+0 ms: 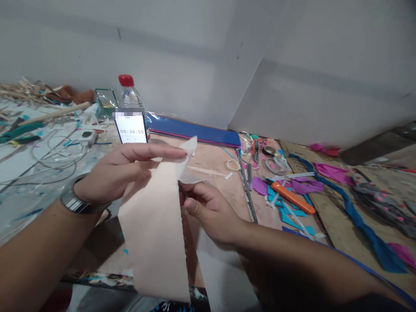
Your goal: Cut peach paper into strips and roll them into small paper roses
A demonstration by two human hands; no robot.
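My left hand [130, 169], with a metal watch on its wrist, is closed on the upper part of a pale paper sheet [156, 234]. The sheet hangs down past the table's front edge, and its right edge looks slightly ragged. At that edge my right hand [211, 208] is closed round small dark scissors [182, 195], mostly hidden by the fingers, with the blades against the paper. A second pale strip of paper [221, 268] hangs below my right hand, separated from the first by a gap that widens downward.
A phone [131, 129] showing a timer leans on a red-capped bottle [130, 97]. An orange utility knife [292, 197] lies among coloured scraps at right, near a tape roll [233, 165]. Green-handled pliers [24, 132] and a cable [58, 162] lie at left. A wall stands behind.
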